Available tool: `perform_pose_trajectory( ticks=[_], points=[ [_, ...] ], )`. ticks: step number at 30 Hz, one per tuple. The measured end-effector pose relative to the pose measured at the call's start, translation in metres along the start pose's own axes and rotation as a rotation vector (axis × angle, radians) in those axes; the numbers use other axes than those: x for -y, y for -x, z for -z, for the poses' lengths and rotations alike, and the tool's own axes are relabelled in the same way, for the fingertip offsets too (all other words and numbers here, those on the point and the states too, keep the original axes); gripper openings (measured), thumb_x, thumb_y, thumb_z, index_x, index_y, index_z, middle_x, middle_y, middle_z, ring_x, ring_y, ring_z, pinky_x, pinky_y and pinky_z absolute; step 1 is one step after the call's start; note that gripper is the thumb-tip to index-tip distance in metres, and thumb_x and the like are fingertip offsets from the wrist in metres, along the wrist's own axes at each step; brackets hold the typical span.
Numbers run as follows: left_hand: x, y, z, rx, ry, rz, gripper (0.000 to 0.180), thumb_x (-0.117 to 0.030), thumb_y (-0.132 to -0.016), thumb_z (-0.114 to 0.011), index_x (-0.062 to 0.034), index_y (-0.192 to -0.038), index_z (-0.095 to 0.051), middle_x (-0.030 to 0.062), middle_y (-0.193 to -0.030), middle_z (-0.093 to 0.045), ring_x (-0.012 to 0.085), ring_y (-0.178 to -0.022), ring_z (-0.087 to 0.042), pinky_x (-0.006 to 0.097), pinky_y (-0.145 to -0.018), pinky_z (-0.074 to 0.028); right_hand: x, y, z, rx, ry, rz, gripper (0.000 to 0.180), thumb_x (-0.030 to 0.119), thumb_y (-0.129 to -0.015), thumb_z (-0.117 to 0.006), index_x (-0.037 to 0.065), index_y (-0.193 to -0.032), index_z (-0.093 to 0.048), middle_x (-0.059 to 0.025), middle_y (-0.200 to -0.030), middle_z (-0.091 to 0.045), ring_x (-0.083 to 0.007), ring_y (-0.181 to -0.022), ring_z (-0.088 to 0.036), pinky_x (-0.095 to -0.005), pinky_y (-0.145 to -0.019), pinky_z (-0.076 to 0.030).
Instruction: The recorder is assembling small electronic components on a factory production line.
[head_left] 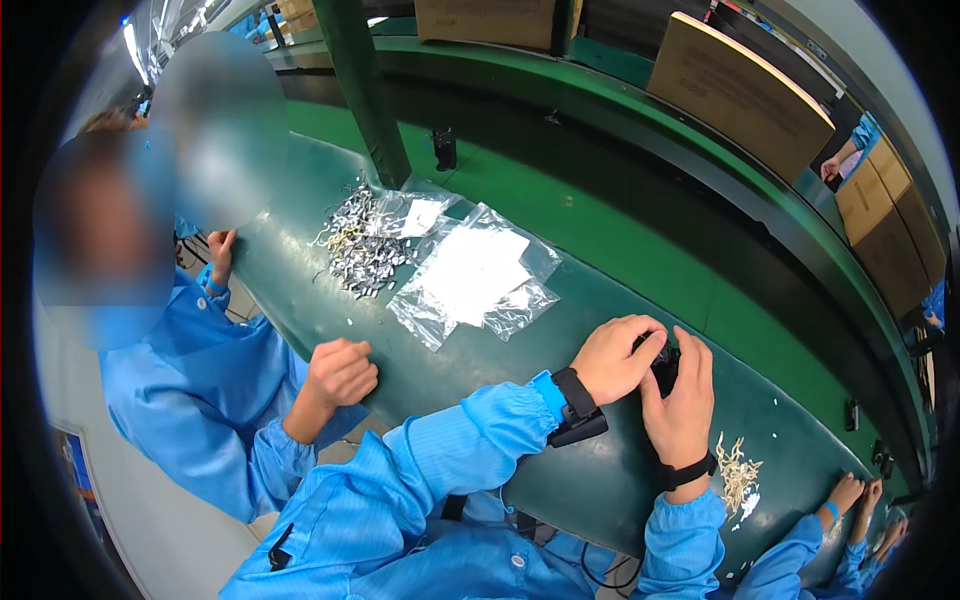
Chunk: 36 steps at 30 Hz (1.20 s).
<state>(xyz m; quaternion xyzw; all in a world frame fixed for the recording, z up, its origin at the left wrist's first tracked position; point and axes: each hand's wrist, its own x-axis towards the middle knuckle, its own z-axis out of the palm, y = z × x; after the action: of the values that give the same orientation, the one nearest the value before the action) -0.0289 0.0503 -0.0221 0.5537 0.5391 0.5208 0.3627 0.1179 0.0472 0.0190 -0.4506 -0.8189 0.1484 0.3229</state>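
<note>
My left hand (612,362) and my right hand (681,412) meet over the green tabletop, curled around a small black object (664,374). Fingers cover most of that object, so its kind does not show. The left thumb and fingertips press on its near left side. Along its right side run the fingers of the right hand, with the thumb below. Just beyond the left hand lie clear plastic bags (470,275) with white sheets in or under them. Close to my right wrist is a small heap of thin cream-coloured strips (738,475) with white bits beside it.
A pile of small grey and white parts (365,245) lies at the far left. A co-worker's fist (342,375) rests at the table's left edge. Behind the green table (440,375) runs a dark conveyor channel (640,170) with a green post (362,90). Cardboard boxes (740,95) stand beyond.
</note>
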Motion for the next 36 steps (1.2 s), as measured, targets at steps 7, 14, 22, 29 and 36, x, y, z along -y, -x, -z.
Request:
perform_pose_trajectory(
  ticks=[7, 14, 22, 29, 36],
  points=[
    [-0.001, 0.001, -0.005, -0.051, -0.079, -0.105, 0.027, -0.028, -0.098, -0.060, -0.0018, -0.104, -0.065, 0.0159, -0.098, -0.066, 0.0339, -0.093, -0.063, 0.043, -0.082, -0.049, 0.003, -0.001, 0.002, 0.066, 0.086, 0.055, 0.059, 0.009, -0.080, -0.073, 0.002, -0.135, -0.051, -0.0197, -0.128, -0.053, -0.0403, -0.116, -0.055, -0.0451, -0.097, -0.048],
    [-0.007, 0.006, -0.013, -0.035, -0.156, -0.115, 0.033, -0.031, -0.099, -0.057, -0.0020, -0.114, -0.055, 0.0172, -0.109, -0.063, 0.0366, -0.104, -0.058, 0.045, -0.093, -0.044, 0.009, -0.001, 0.002, 0.023, 0.230, -0.009, 0.046, 0.019, -0.082, -0.072, 0.005, -0.123, -0.055, -0.0139, -0.113, -0.057, -0.0366, -0.103, -0.060, -0.0449, -0.075, -0.054],
    [0.006, 0.003, -0.012, -0.222, -0.009, -0.057, 0.042, -0.034, -0.106, -0.043, 0.0000, -0.131, -0.047, 0.0201, -0.118, -0.060, 0.0374, -0.114, -0.055, 0.046, -0.101, -0.042, -0.005, -0.013, 0.003, 0.101, 0.107, 0.106, 0.047, 0.023, -0.083, -0.076, 0.004, -0.122, -0.057, -0.0175, -0.110, -0.062, -0.0392, -0.098, -0.063, -0.0443, -0.080, -0.053],
    [0.014, -0.010, -0.024, -0.508, 0.292, 0.035, 0.029, -0.014, -0.095, -0.053, -0.0018, -0.121, -0.048, 0.0142, -0.101, -0.060, 0.0346, -0.100, -0.057, 0.044, -0.091, -0.045, 0.004, -0.092, 0.033, 0.025, 0.222, 0.034, 0.048, 0.031, -0.085, -0.077, 0.001, -0.119, -0.061, -0.0211, -0.102, -0.069, -0.0389, -0.093, -0.068, -0.0434, -0.079, -0.053],
    [0.019, -0.002, -0.017, -0.437, 0.211, 0.082, 0.024, -0.008, -0.093, -0.050, -0.0024, -0.117, -0.052, 0.0108, -0.101, -0.057, 0.0246, -0.098, -0.058, 0.036, -0.090, -0.047, 0.021, -0.210, -0.047, 0.171, 0.196, 0.351, 0.056, 0.045, -0.089, -0.071, 0.004, -0.124, -0.060, -0.0231, -0.105, -0.068, -0.0411, -0.098, -0.065, -0.0464, -0.081, -0.053]
  ],
)
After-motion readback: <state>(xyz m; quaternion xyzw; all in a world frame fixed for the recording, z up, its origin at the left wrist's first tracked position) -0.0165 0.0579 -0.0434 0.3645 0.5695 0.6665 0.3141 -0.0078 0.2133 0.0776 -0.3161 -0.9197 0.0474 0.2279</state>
